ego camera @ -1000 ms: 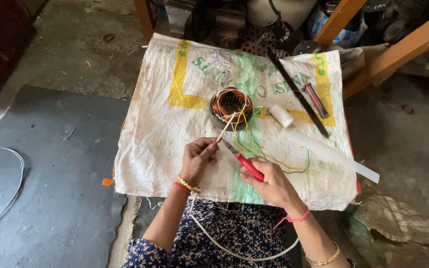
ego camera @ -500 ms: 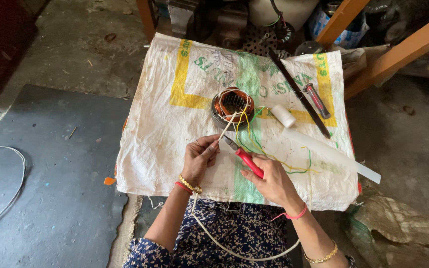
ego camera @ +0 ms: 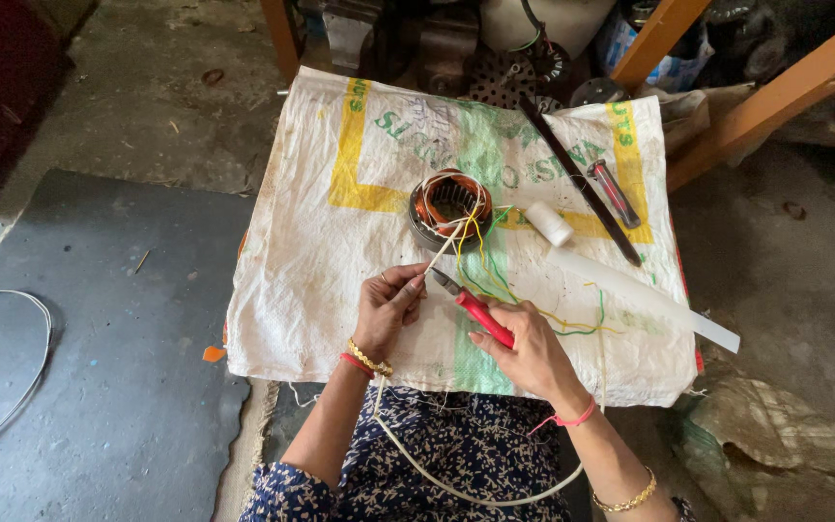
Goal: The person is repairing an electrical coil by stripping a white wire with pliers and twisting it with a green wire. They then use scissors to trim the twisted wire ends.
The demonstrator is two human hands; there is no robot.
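On the floor, woven sack [ego camera: 340,280]: a white sack with yellow and green print lies spread flat, carrying all the work pieces.
Left hand [ego camera: 388,304]: fingers pinched together on the end of a thin cream sleeve [ego camera: 442,253] that runs up toward the winding.
Right hand [ego camera: 524,343]: wrapped around the red handles of the pliers [ego camera: 471,302], whose dark nose points at the left fingertips, just beside them.
Stator [ego camera: 448,208]: a round metal ring with copper winding inside it, sitting near the middle of the sack, beyond both hands; yellow, green and white leads [ego camera: 495,275] spill out of it toward the person.
White tube [ego camera: 642,298]: long and pale, lying slantwise at the right side of the sack, its end over the edge.
White roll [ego camera: 548,222]: small, just right of the stator.
Dark bar [ego camera: 577,179]: long and narrow, slanting across the upper right.
Small red-handled tool [ego camera: 616,193]: just beside the bar.
White cord [ego camera: 456,488]: looped across the person's lap.
Floor left: a grey mat [ego camera: 99,367] with a pale cable [ego camera: 21,367] on it.
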